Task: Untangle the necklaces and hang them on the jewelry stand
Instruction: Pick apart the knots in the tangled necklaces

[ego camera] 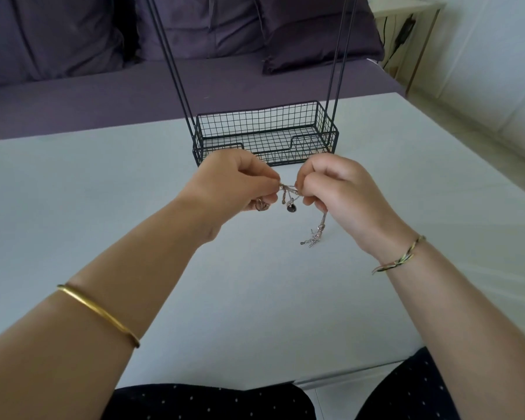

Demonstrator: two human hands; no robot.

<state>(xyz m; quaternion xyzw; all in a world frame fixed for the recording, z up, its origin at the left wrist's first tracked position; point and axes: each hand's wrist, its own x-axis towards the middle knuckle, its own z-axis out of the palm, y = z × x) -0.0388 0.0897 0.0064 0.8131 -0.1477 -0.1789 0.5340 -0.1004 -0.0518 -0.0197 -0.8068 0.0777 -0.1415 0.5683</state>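
A tangle of thin silver necklaces (288,192) hangs between my two hands above the white table (103,192). My left hand (234,183) pinches its left end, with a ring-shaped pendant under the fingers. My right hand (340,189) pinches the right end. A small dark pendant (291,209) dangles from the middle. Loose chain ends (314,236) trail down from my right hand toward the table. The black wire jewelry stand (264,131) sits just behind my hands, its basket base empty and its thin uprights running out of the top of the view.
A purple sofa (134,86) with cushions lies beyond the table's far edge. A white side table (406,31) with a black cable stands at the back right. My lap in dark dotted fabric (209,401) is at the near edge.
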